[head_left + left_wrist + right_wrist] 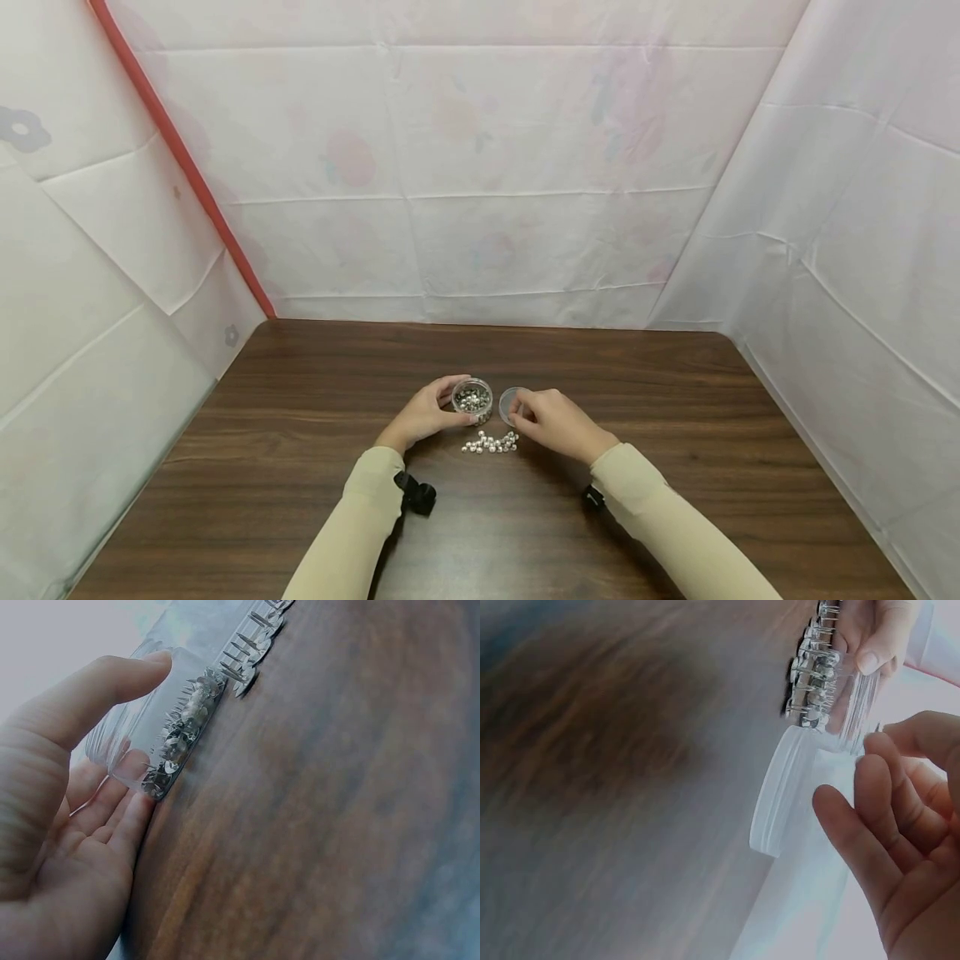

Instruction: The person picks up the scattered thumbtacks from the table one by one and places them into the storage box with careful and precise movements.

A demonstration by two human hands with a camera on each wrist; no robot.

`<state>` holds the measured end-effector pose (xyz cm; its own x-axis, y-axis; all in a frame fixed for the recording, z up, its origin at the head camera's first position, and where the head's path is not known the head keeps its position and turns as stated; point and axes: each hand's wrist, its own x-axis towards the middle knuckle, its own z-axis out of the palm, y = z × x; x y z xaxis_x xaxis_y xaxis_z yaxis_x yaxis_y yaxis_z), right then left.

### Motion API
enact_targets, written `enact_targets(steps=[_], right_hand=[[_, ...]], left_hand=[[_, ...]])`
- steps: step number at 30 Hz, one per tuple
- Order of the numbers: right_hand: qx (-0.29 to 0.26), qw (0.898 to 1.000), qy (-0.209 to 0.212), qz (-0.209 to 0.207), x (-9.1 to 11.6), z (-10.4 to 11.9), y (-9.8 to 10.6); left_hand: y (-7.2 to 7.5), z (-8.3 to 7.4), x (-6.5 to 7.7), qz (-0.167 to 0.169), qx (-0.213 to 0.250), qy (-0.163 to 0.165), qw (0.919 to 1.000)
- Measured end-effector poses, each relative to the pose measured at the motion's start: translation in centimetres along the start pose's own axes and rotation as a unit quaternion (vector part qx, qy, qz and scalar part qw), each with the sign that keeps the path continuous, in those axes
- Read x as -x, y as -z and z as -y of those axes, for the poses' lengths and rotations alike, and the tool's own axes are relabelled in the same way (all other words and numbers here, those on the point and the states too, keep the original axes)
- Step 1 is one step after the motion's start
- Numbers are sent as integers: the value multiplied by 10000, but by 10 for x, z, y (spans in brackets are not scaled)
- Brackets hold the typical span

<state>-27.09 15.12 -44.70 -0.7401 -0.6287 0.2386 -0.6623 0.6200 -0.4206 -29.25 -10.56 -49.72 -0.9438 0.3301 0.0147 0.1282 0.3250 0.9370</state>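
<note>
My left hand (429, 413) grips a clear round jar (472, 381), thumb on the near side and fingers round the back. Silver thumbtacks (187, 720) lie heaped in the bottom of the jar, which stands upright on the table. My right hand (558, 423) is raised just right of the jar, overlapping its lid (507, 407) in the head view. Thumb and index finger pinch a small thumbtack (880, 727), mostly hidden by the fingertips; the other fingers are loosely bent. In front of the jar, several loose thumbtacks (491, 443) lie with their points up.
A dark wood-grain table (337, 358) carries everything. White printed cloth (480, 167) hangs behind it and along both sides, with a red strip (183, 162) at the back left corner. Black straps with small cameras (417, 493) sit at my cuffs.
</note>
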Motion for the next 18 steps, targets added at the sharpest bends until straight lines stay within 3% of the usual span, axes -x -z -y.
enact_targets(steps=[9, 18], right_hand=[[-33, 9993, 192, -316, -9, 5, 0], [-86, 9994, 67, -319, -26, 5, -2]], left_hand=[[1, -5, 1, 191, 143, 44, 9997], [6, -35, 14, 476, 66, 21, 9988]])
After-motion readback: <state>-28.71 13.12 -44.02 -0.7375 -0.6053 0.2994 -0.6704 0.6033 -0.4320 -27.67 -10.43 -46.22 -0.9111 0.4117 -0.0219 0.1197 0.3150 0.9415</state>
